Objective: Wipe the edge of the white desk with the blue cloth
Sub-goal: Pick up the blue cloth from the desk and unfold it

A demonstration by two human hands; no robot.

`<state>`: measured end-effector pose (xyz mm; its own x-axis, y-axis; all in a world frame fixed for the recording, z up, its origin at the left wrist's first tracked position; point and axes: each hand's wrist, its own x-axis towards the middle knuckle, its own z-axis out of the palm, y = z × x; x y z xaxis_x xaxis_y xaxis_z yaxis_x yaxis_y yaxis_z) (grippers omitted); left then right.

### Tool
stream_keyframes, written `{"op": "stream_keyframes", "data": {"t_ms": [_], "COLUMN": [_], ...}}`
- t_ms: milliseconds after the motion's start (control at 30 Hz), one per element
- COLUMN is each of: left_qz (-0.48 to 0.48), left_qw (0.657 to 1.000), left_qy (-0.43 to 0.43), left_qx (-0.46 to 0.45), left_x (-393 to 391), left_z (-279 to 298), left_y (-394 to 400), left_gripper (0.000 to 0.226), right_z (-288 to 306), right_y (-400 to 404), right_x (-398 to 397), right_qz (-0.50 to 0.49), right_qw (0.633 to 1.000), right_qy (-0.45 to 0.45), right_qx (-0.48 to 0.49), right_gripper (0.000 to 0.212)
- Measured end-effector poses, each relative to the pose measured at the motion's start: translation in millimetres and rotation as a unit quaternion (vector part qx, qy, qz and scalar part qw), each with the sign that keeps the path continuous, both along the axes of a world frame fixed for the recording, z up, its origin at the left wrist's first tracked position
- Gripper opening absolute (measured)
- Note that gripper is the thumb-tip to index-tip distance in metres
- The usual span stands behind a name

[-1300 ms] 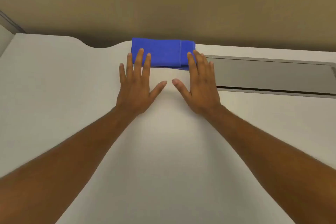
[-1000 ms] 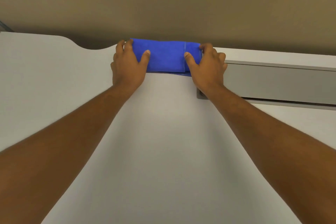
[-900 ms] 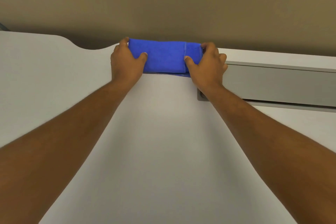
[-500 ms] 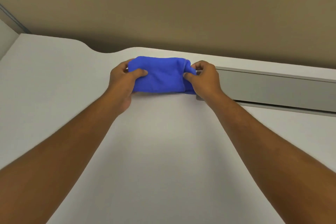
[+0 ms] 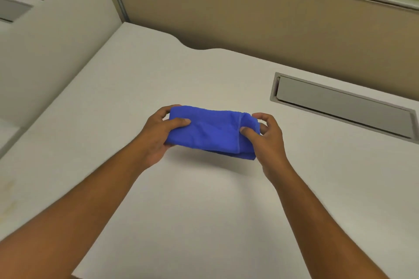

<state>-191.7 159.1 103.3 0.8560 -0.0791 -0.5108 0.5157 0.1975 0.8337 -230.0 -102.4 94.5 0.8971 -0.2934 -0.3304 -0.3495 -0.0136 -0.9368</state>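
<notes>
**Cloth up off the desk, edge not yet wiped**

Both hands have the folded blue cloth lifted clear of the white desk; its shadow lies on the top just below it. The left hand grips the left end, thumb on top and fingers curled underneath. The right hand pinches the right end between thumb and fingertips, the other fingers loosely bent.

The risks, as I judge them: the right-hand pinch looks light, so that end could slip free and the fold fall open before the cloth reaches an edge. The far edge dips in a curved notch, and a straight pass could skip it. A loose corner could also snag in the cable slot to the right.

Count: one cloth, one desk, one slot, two hands.
</notes>
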Motion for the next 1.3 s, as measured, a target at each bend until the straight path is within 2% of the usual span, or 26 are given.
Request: {"op": "stream_keyframes", "data": {"t_ms": [133,267,367,433,500,567,733,800,900,967,1067,1100,1133,1200,1300], "left_qz": [0.033,0.028,0.043,0.049,0.040,0.038,0.061,0.039,-0.032,-0.057,-0.070,-0.065,-0.050,-0.008,0.018], "left_qw": [0.998,0.996,0.994,0.993,0.993,0.993,0.981,0.980,0.987,0.990,0.982,0.978,0.978,0.987,0.993], "left_qy": [0.037,0.055,0.064,0.061,0.047,0.036,0.004,-0.016,-0.079,-0.116,-0.155,-0.161,-0.157,-0.129,-0.105], "left_qx": [-0.038,-0.066,-0.075,-0.089,-0.101,-0.109,-0.181,-0.195,-0.140,-0.058,0.082,0.116,0.128,0.095,0.048], "left_x": [-50,-87,-105,-115,-123,-130,-143,-146,-150,-151,-150,-149,-147,-143,-132], "left_z": [5,10,14,18,22,27,41,45,47,46,41,39,37,35,30], "left_y": [36,66,88,102,117,131,175,194,218,232,248,253,257,266,282], "left_gripper": [0.048,0.043,0.038,0.035,0.033,0.029,0.037,0.043,0.039,0.041,0.056,0.052,0.042,0.020,0.022], "right_z": [1,4,16,30,43,48,51,52,56,59,61,61,61,61,64], "right_y": [31,69,111,147,187,224,275,288,310,325,342,347,350,355,355], "right_x": [-47,-81,-105,-119,-130,-135,-131,-127,-120,-115,-110,-109,-108,-105,-98], "right_qz": [0.048,0.099,0.113,0.174,0.261,0.297,0.210,0.191,0.156,0.139,0.135,0.135,0.135,0.132,0.127], "right_qw": [0.997,0.981,0.958,0.948,0.935,0.925,0.957,0.964,0.974,0.979,0.979,0.979,0.980,0.982,0.986], "right_qy": [0.011,0.029,-0.067,-0.133,-0.161,-0.183,-0.151,-0.148,-0.138,-0.130,-0.128,-0.127,-0.125,-0.118,-0.099], "right_qx": [-0.053,-0.164,-0.257,-0.232,-0.181,-0.151,-0.133,-0.115,-0.083,-0.077,-0.081,-0.081,-0.080,-0.070,-0.051], "right_gripper": [0.045,0.067,0.068,0.062,0.061,0.059,0.044,0.034,0.023,0.020,0.019,0.019,0.019,0.020,0.021]}}
